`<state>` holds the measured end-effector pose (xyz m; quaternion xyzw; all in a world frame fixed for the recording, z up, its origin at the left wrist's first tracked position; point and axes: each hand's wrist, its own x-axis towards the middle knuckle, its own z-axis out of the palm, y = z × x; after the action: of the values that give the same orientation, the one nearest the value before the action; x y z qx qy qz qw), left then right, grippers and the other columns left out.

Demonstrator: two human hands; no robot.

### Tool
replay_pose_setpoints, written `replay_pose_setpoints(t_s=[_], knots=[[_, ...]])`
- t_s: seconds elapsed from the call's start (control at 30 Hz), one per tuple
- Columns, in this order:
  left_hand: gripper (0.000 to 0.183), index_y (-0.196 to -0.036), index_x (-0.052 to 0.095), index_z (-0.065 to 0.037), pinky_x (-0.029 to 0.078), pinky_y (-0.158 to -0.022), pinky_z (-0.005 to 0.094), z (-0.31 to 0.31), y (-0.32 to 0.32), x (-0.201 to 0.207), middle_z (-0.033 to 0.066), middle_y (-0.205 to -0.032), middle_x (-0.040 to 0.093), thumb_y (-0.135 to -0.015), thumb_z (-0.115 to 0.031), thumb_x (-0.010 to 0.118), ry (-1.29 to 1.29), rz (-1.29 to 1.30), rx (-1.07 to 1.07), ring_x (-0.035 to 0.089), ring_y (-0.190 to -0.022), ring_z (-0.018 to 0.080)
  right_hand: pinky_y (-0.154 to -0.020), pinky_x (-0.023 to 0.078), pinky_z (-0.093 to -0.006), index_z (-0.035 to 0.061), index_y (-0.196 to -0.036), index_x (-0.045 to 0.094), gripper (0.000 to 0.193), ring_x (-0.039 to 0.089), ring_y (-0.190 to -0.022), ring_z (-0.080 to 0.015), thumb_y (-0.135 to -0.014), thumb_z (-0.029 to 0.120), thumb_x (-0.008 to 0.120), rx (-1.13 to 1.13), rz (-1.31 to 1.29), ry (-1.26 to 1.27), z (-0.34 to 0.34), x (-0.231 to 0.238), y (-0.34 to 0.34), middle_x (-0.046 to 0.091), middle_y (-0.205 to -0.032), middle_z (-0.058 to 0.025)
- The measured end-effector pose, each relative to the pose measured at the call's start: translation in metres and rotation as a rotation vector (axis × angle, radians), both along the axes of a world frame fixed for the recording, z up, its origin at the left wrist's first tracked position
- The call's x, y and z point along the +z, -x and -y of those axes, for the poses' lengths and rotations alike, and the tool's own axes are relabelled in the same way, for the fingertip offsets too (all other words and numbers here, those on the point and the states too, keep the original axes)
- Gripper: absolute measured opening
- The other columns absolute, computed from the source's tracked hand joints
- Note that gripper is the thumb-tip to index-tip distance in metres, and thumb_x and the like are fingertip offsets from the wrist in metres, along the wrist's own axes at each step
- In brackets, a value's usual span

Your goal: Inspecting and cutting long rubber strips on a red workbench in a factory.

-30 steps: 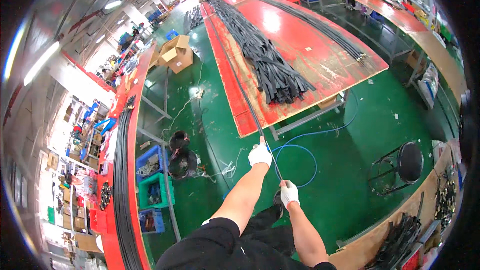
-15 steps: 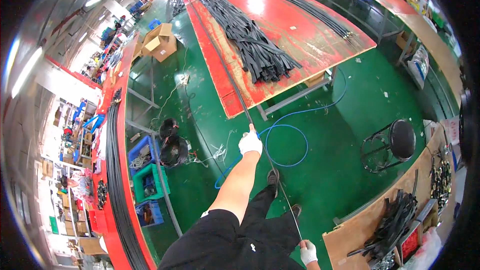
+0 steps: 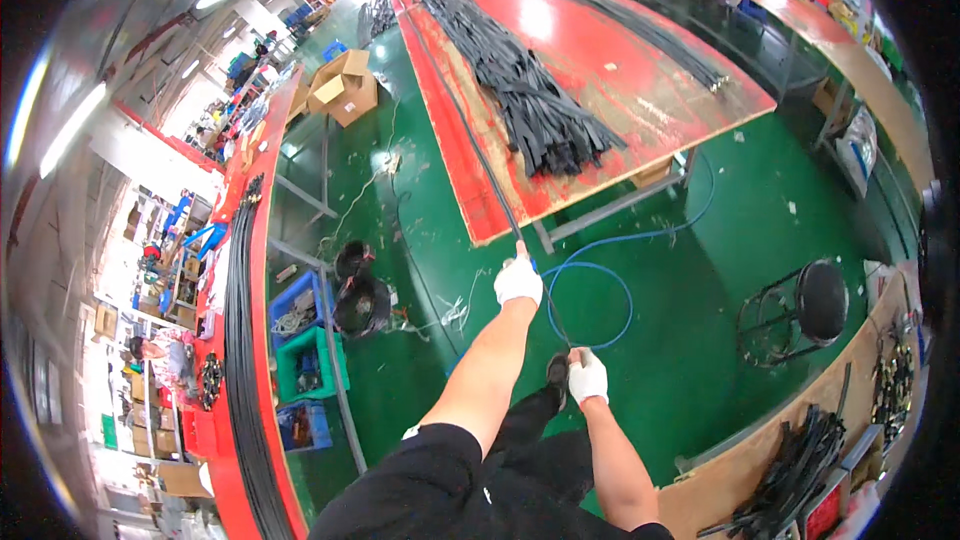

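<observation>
A long thin black cable-like strand (image 3: 496, 185) runs along the left side of the red table (image 3: 450, 165) and past its near corner to my hands. My left hand (image 3: 518, 282), in a white glove, is closed round it just off that corner. Lower and to the right, my right hand (image 3: 588, 377), also white-gloved, pinches the strand a short way from the left. The piece between them is dark and fairly straight. Whether it is cable or tubing, I cannot make out. A big heap of flat black strips (image 3: 545, 115) lies on the table beside the strand.
Thin black rods (image 3: 690, 60) lie along the table's right side. At left, a red bench (image 3: 262, 340) carries long black strands above blue and green crates (image 3: 310, 365). A blue hose (image 3: 632, 310) loops over the green floor. A black stool (image 3: 822, 302) stands right, near a wooden bench.
My right hand has moved up from low right, close to my left hand, so the stretch between them is much shorter. My left hand stays closed near the table corner. The view has shifted slightly.
</observation>
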<state>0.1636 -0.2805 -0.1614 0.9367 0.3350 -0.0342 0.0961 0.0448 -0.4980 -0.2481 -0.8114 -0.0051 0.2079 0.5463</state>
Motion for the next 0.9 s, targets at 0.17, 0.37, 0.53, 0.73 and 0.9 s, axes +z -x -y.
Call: replay_pose_setpoints(t_s=[0.17, 0.37, 0.53, 0.73, 0.9], knots=[[0.067, -0.165, 0.034, -0.02, 0.058, -0.089, 0.0514, 0.001, 0.017, -0.014, 0.0233, -0.121, 0.068, -0.1, -0.018, 0.052, -0.02, -0.021, 0.052, 0.072, -0.105, 0.0416, -0.084, 0.053, -0.0431, 0.0039, -0.111, 0.071, 0.035, 0.071, -0.092, -0.0407, -0.106, 0.035, 0.057, 0.008, -0.06, -0.013, 0.064, 0.003, 0.07, 0.074, -0.098, -0.021], [0.07, -0.165, 0.034, -0.02, 0.058, -0.089, 0.0506, 0.008, 0.033, -0.023, 0.0224, -0.119, 0.067, -0.098, -0.016, 0.055, -0.001, -0.083, 0.051, 0.072, -0.103, 0.0399, -0.083, 0.052, -0.0341, -0.0006, -0.101, 0.069, 0.022, 0.065, -0.085, -0.0207, -0.102, 0.02, 0.062, -0.072, -0.21, -0.048, 0.211, -0.03, 0.236, 0.071, -0.089, -0.0128], [0.074, -0.165, 0.034, -0.021, 0.058, -0.09, 0.0504, 0.027, 0.038, -0.022, 0.0228, -0.12, 0.067, -0.096, -0.016, 0.057, 0.022, -0.069, 0.055, 0.072, -0.105, 0.0401, -0.055, 0.045, -0.0288, 0.002, -0.096, 0.07, 0.03, 0.056, -0.066, -0.0114, -0.104, 0.03, 0.063, -0.187, -0.689, -0.113, 0.269, -0.039, 0.288, 0.061, -0.079, -0.0026], [0.077, -0.166, 0.032, -0.023, 0.058, -0.091, 0.0513, 0.024, 0.023, -0.01, 0.024, -0.122, 0.066, -0.094, -0.019, 0.059, 0.037, -0.051, 0.046, 0.072, -0.105, 0.0419, -0.083, 0.053, -0.0369, 0.0008, -0.115, 0.071, 0.048, 0.065, -0.084, -0.0228, -0.108, 0.045, 0.053, -0.014, -0.405, -0.277, 0.071, -0.001, 0.076, 0.072, -0.098, -0.0095], [0.079, -0.166, 0.031, -0.022, 0.058, -0.091, 0.0504, 0.017, 0.001, -0.002, 0.0253, -0.12, 0.067, -0.093, -0.02, 0.06, 0.015, -0.043, 0.028, 0.072, -0.106, 0.0414, -0.09, 0.05, -0.0427, -0.0009, -0.112, 0.071, 0.05, 0.068, -0.099, -0.0396, -0.109, 0.044, 0.05, -0.041, -0.147, -0.142, -0.022, 0.004, -0.001, 0.072, -0.103, -0.0244]])
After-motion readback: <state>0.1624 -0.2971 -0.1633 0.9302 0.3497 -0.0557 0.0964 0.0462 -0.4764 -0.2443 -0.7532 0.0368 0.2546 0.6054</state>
